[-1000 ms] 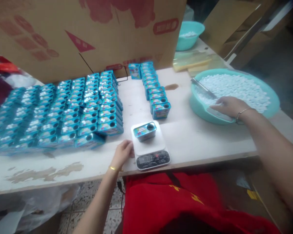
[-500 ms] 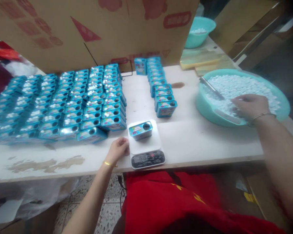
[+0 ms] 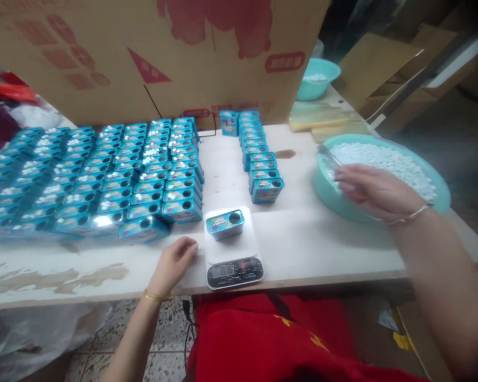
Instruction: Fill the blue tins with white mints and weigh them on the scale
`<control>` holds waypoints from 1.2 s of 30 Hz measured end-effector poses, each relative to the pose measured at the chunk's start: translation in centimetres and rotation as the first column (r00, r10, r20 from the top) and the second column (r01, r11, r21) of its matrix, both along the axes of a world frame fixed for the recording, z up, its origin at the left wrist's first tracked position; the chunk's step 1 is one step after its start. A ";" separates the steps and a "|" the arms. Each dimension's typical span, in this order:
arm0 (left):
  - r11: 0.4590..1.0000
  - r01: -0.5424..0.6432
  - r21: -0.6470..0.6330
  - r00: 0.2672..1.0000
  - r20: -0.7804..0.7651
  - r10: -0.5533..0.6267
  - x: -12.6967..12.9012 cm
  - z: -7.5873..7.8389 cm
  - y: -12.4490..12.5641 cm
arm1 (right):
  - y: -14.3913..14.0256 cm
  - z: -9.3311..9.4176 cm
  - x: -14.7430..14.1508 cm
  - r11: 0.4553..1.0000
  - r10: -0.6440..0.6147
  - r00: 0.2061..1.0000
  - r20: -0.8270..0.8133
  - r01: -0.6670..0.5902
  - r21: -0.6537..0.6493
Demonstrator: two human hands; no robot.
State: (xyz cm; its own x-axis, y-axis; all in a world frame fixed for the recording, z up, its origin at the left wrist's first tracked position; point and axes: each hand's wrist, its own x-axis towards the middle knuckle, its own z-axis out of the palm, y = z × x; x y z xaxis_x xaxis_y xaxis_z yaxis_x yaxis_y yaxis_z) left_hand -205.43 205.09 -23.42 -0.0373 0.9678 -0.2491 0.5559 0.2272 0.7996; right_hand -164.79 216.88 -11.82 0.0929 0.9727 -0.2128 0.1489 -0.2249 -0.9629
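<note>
Head view: looking down on a white table point(image 3: 322, 233), lower centre of the frame.
Cardboard sheet point(image 3: 143, 53): standing along the top of the frame, behind the tins.
Filled tins point(image 3: 95, 175): lying in packed rows, left half of the frame; a single column point(image 3: 258, 156) is running up the centre.
Basin point(image 3: 326, 193): sitting at the right edge, heaped with small white pellets point(image 3: 386, 159); a metal scoop point(image 3: 329, 156) is lying in it at its left side.
Right hand point(image 3: 376, 191): hovering over the near left part of the basin, fingers loosely curled; motion blur is hiding whether it is gripping pellets, so I cannot tell.
Left hand point(image 3: 173, 262): resting on the table just left of the scale, fingers curled and holding nothing.
Scale point(image 3: 233, 249): sitting at the table's near edge, display facing the person.
Open tin point(image 3: 225, 224): sitting on the scale's platform, round hole facing up, untouched by either hand.
Technique note: in my judgement, keeping the left hand off the platform is protecting the reading; pellets should be dropping through the hole a few at a time.
</note>
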 end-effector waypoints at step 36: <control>0.996 -0.031 0.085 0.999 -0.018 0.032 -0.5 -0.4 -1.1 | -4.7 -7.6 -7.6 0.919 -0.075 0.897 -0.436 -0.108 -0.379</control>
State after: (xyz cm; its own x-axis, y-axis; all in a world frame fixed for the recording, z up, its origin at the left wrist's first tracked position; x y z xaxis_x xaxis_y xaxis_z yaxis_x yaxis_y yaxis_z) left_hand -205.94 204.04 -23.78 -0.0722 0.9836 -0.1651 0.5649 0.1768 0.8060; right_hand -172.39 212.16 -19.47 -0.1129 0.8045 -0.5831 -0.2552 -0.5907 -0.7655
